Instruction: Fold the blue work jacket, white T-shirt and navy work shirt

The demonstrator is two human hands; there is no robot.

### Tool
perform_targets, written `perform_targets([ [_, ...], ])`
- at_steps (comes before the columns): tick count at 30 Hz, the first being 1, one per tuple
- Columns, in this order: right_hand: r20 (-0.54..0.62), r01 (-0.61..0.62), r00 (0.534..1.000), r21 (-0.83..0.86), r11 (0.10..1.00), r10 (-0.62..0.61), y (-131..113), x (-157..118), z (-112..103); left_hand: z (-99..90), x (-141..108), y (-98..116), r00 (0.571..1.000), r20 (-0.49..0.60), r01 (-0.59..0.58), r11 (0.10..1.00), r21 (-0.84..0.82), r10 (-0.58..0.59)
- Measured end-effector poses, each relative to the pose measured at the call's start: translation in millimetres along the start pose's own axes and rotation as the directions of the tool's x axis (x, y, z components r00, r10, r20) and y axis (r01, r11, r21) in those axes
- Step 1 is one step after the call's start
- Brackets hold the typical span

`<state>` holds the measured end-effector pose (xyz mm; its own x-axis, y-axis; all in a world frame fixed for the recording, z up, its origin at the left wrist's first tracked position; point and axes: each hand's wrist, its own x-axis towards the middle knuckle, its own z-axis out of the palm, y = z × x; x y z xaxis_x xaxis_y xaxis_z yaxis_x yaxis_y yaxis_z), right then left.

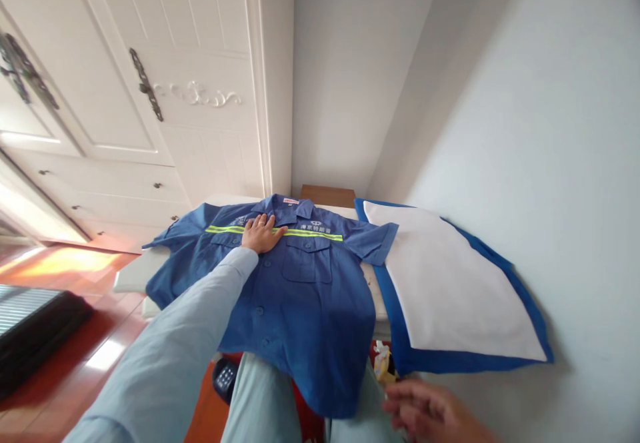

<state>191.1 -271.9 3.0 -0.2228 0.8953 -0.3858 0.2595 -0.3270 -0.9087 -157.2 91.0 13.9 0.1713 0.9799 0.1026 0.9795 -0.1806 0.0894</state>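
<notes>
From where I sit at the controls, the lower left of my view holds a dark, flat-topped object [40,336] on the reddish floor [95,263]. Above it, filling the upper left, stands a white wardrobe [210,150] with ornate dark handles [146,84]. A light-blue sleeve [185,343] rises from the bottom left toward the centre, ending at my left hand [261,233]. That hand lies palm down with its fingers spread, resting on the upper front of a blue short-sleeved shirt [315,303]. I see the shirt laid out face up across the centre, collar at the top, a yellow-green stripe [317,234] across the chest, its hem draping over pale trousers [263,396] at bottom centre. A brown box [327,196] shows just behind the collar. Right of centre, a white cloth with a blue border [460,283] leans against the pale wall [575,130], the shirt's sleeve overlapping its left edge. My right hand [430,410], blurred at lower right, is off the shirt, fingers partly bent; I cannot tell whether they pinch anything.
</notes>
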Motion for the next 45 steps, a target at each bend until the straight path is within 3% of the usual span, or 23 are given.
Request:
perform_targets([
  [2, -0.05, 0.029, 0.998, 0.024, 0.999, -0.028, -41, 11, -35, 0.6, -1, 0, 1.0, -0.007, -0.003, 1.0, 0.003, 0.003],
  [4, -0.192, 0.121, 0.974, -0.012, 0.993, -0.121, -86, 40, -68, 0.7, -1, 0, 1.0, -0.007, -0.005, 1.0, 0.001, 0.005],
  [6, -0.437, 0.209, 0.871, -0.085, 0.974, -0.225, -124, 83, -97, 0.3, -1, 0, 1.0, -0.004, 0.0, 1.0, -0.007, 0.0],
  [7, -0.518, 0.172, 0.827, -0.136, 0.976, -0.218, -138, 108, -109, 0.0, -2, 0, 1.0, -0.005, 0.004, 1.0, -0.011, -0.004],
  [9, -0.652, -0.027, 0.752, -0.172, 0.985, -0.093, -155, 154, -126, -0.6, -2, 0, 1.0, -0.01, 0.007, 1.0, -0.015, -0.007],
  [12, -0.677, -0.161, 0.735, -0.136, 0.978, 0.027, -161, 205, -142, -1.0, -2, 0, 1.0, -0.022, -0.006, 1.0, -0.012, 0.005],
  [14, -0.674, -0.187, 0.736, -0.118, 0.975, 0.06, -158, 223, -148, -0.8, -3, 0, 0.999, -0.031, -0.011, 1.0, -0.009, 0.01],
  [18, -0.658, -0.111, 0.753, -0.115, 0.987, 0.008, -152, 225, -163, 0.6, -4, 0, 0.998, -0.063, -0.017, 1.0, -0.009, 0.016],
  [22, -0.694, 0.015, 0.716, -0.09, 0.996, -0.074, -147, 214, -180, 1.0, -4, 0, 0.998, -0.056, -0.01, 1.0, -0.021, 0.009],
  [24, -0.688, 0.046, 0.723, -0.045, 0.998, -0.064, -145, 212, -183, 0.4, -3, 0, 0.999, -0.044, -0.009, 1.0, -0.021, 0.008],
  [30, -0.481, 0.003, 0.873, 0.183, 0.983, 0.086, -150, 216, -174, 0.1, -3, 0, 0.999, -0.046, -0.015, 1.0, -0.015, 0.014],
  [35, -0.275, -0.136, 0.939, 0.253, 0.958, 0.206, -146, 209, -173, 2.3, -3, -1, 0.998, -0.056, -0.008, 1.0, -0.024, 0.007],
  [37, -0.261, -0.14, 0.943, 0.252, 0.957, 0.207, -143, 207, -178, 2.3, -2, -2, 0.998, -0.055, -0.007, 1.0, -0.018, 0.006],
  [42, -0.379, -0.109, 0.903, 0.252, 0.962, 0.202, -143, 205, -193, 1.5, -2, -2, 0.999, -0.045, -0.006, 1.0, -0.017, 0.006],
  [45, -0.376, -0.138, 0.897, 0.259, 0.956, 0.231, -144, 202, -192, 2.1, -2, -3, 0.999, -0.047, -0.013, 1.0, -0.019, 0.012],
])
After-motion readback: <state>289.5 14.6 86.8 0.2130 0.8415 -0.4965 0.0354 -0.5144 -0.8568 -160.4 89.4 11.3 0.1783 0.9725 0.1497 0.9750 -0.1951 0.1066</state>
